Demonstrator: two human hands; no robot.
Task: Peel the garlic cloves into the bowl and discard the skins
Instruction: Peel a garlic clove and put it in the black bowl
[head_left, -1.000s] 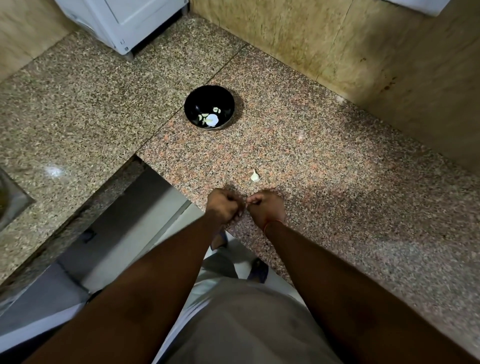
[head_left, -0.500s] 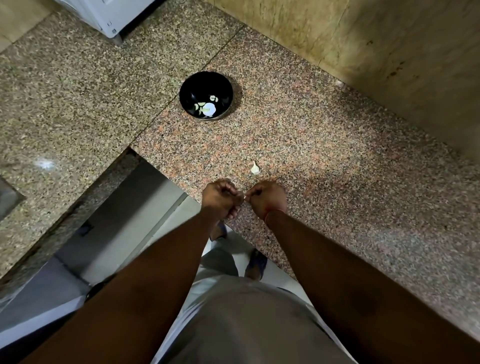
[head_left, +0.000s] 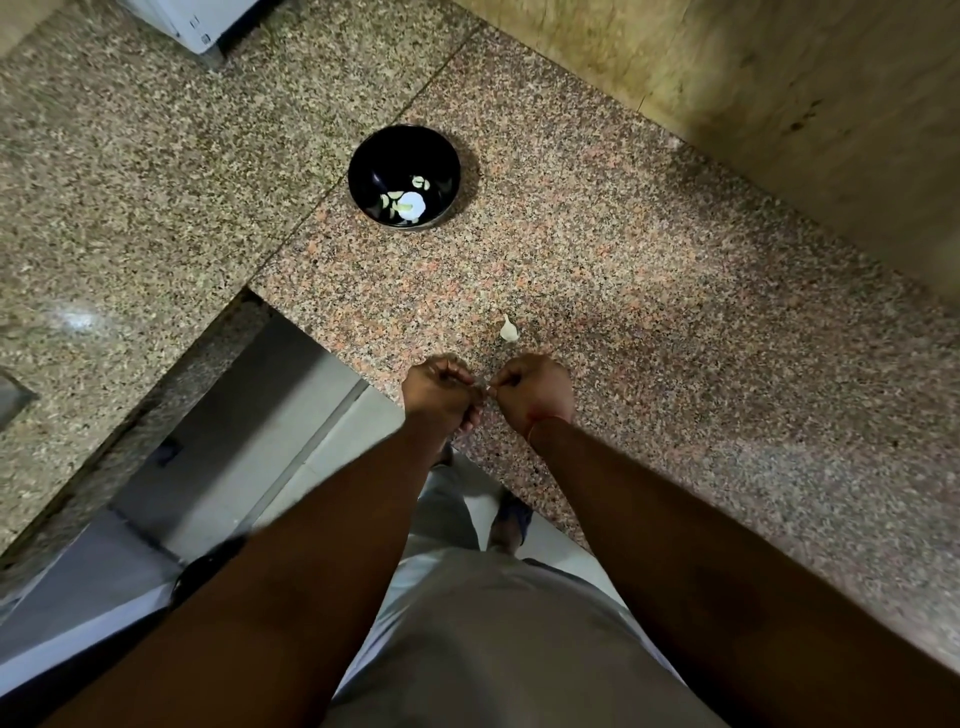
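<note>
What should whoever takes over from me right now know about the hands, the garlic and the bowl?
Left hand and right hand: fingers curled, together pinching a small garlic piece over the counter edge; too small to tell how far it is peeled.
Black bowl sits farther back, holding a few pale pieces.
One loose clove lies just beyond the hands.
Left: finish this piece, drop it in, handle the loose one, discard skins.

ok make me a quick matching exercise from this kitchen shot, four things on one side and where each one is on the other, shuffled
Things:
1. black bowl
2. loose garlic clove
3. left hand
4. white appliance

Places:
A. far top left corner of the counter
B. on the counter just beyond the hands
C. on the counter, farther back than the clove
D. at the counter's near edge, fingertips meeting the right hand

Pairs: 1-C, 2-B, 3-D, 4-A
</note>
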